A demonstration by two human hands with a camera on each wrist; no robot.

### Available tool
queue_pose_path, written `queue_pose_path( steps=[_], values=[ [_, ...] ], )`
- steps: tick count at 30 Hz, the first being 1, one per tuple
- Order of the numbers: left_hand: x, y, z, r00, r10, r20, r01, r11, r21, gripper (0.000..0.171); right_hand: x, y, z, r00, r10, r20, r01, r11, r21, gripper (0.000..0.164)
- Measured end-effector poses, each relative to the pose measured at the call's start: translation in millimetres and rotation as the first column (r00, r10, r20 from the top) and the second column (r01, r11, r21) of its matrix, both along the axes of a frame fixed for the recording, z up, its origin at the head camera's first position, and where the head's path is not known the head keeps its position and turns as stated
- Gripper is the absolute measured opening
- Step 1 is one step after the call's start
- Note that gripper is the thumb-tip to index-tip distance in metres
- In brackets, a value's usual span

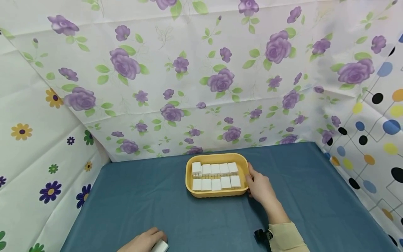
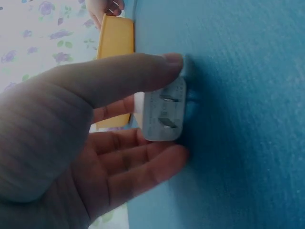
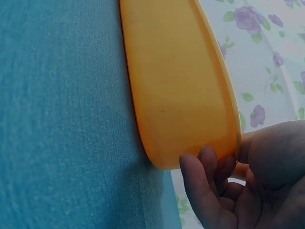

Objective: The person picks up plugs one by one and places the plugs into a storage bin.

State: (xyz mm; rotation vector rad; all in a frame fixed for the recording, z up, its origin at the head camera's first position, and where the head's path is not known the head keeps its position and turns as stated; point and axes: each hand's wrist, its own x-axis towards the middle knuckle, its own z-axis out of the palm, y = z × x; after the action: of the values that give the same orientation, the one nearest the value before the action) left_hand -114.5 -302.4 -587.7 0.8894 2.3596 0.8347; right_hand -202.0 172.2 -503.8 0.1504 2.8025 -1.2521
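Note:
In the head view a yellow tray (image 1: pixel 214 194) sits at the back of the table, with white blocks (image 1: pixel 215 184) lined up inside in two rows. My right hand (image 1: pixel 262 189) grips its right end; in the right wrist view the thumb is at the rim and the curled fingers (image 3: pixel 193 176) lie against the outer wall. At the lower edge of the head view, my left hand (image 1: pixel 144 240) holds a white plug adapter (image 2: pixel 162 112) close to the tablecloth. The left wrist view shows it between thumb and fingers, its two metal prongs facing the camera.
A blue-green cloth (image 1: pixel 141 199) covers the table. Flower-printed sheeting (image 1: pixel 176 80) rises behind it, with more patterned sheeting (image 1: pixel 374 140) along the right side and on the left. A black strap piece (image 1: pixel 262 235) is at the right wrist.

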Motion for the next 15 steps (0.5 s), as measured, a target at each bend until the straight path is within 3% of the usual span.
queue_pose_path(
  steps=[3,10,15],
  values=[
    [2.9,9.0,15.9,1.000,0.017,0.001,-0.017,1.000,0.007,0.040,-0.6,0.0,-0.6,1.000,-0.002,0.004,0.002,1.000,-0.002,0.061],
    [15.4,52.7,92.9,0.990,0.136,-0.038,-0.135,0.990,0.028,0.041,-1.6,-0.5,-1.3,1.000,0.000,0.000,0.000,1.000,-0.007,0.061],
    [12.8,75.0,110.8,0.955,0.246,-0.167,-0.241,0.969,0.048,0.039,-1.5,0.0,-1.3,1.000,0.003,0.001,-0.003,1.000,-0.013,0.061]
  ],
)
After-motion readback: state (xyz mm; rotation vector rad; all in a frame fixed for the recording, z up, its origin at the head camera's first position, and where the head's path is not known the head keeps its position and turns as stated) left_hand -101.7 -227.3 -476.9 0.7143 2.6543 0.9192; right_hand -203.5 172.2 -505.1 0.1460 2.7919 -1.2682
